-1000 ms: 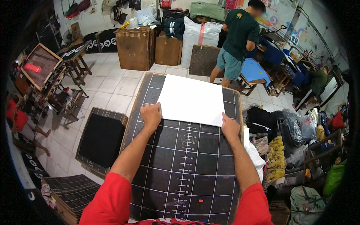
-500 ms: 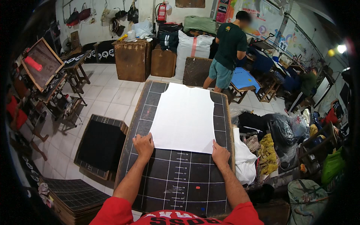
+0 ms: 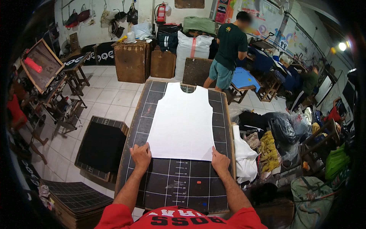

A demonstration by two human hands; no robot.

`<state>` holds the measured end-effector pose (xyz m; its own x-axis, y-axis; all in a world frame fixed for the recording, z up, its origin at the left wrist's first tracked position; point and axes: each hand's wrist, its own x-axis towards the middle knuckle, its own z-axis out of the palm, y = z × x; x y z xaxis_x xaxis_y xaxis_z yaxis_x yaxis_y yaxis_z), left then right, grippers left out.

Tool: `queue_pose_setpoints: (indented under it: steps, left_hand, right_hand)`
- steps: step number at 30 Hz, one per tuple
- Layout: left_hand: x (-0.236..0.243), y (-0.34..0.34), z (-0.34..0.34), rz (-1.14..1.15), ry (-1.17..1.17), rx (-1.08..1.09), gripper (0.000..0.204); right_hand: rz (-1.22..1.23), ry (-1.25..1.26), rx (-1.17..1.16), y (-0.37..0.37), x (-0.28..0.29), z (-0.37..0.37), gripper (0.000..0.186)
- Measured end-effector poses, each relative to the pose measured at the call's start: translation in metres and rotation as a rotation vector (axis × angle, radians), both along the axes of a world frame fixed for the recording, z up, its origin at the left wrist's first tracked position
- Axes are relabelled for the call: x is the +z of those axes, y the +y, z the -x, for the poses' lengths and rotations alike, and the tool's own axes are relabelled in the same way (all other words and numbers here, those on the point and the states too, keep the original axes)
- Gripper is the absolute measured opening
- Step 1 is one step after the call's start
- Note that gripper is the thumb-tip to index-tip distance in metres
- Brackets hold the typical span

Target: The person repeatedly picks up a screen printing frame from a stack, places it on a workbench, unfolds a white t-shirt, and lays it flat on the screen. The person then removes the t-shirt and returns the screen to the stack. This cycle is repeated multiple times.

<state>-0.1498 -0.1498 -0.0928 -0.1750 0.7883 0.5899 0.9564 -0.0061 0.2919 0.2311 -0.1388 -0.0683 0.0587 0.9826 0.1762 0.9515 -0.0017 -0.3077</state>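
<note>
Held the white cloth (image 3: 182, 126) spread on the dark gridded bench (image 3: 198, 194), toward its far end, with neck cutout and shoulders pointing away and the straight lower edge nearest. Pinched the lower left corner with the left hand (image 3: 141, 155) and the lower right corner with the right hand (image 3: 220, 160); could not tell how firmly in either case. Left the neck and shoulders without any hand on them; seemed likeliest to slip or crease there. Risked a skewed lie against the grid lines from an uneven pull, one corner being tugged harder than the other. Showed a shaded patch at the lower right corner, perhaps from a slightly lifted layer; could have ended in a hidden fold if pressed down like that. Could have puckered across the middle from drawing the corners together, or stretched out of shape from drawing them too far apart. Faced a smaller hazard in the orange scrap (image 3: 199, 182) on the near part of the bench: could have trapped it underneath and raised a bump if dragged closer. Could also have brushed the white bundle (image 3: 244, 156) just beside the bench with the right forearm during a wide sideways swing.
</note>
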Motion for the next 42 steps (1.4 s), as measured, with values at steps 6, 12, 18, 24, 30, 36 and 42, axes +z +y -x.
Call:
queue_pose_setpoints:
  steps: [6, 12, 18, 24, 30, 36, 42]
  left_hand:
    - [0.001, -0.017, 0.001, 0.024, -0.017, -0.004, 0.018]
    - [0.001, -0.027, 0.003, 0.025, -0.033, -0.018, 0.019]
    - [0.005, -0.033, 0.003, 0.037, -0.03, -0.019, 0.021]
    - [0.005, -0.035, 0.004, 0.044, -0.045, -0.034, 0.024]
    - [0.006, -0.037, 0.004, 0.039, -0.043, -0.039, 0.025]
    - [0.004, -0.037, 0.005, 0.025, -0.053, -0.049, 0.025]
    - [0.0, -0.037, 0.007, -0.017, -0.116, -0.086, 0.031]
  right_hand:
    - [-0.033, -0.022, 0.055, -0.017, -0.002, -0.001, 0.038]
    - [-0.029, -0.031, 0.054, -0.027, -0.004, 0.001, 0.039]
    - [-0.024, -0.022, 0.025, -0.032, -0.002, 0.002, 0.036]
    - [-0.043, -0.026, 0.045, -0.034, -0.002, 0.003, 0.036]
    - [-0.041, -0.036, 0.057, -0.034, -0.005, 0.001, 0.037]
    - [-0.077, -0.053, 0.086, -0.034, -0.004, 0.0, 0.036]
    - [-0.066, 0.079, 0.053, -0.033, -0.001, -0.003, 0.035]
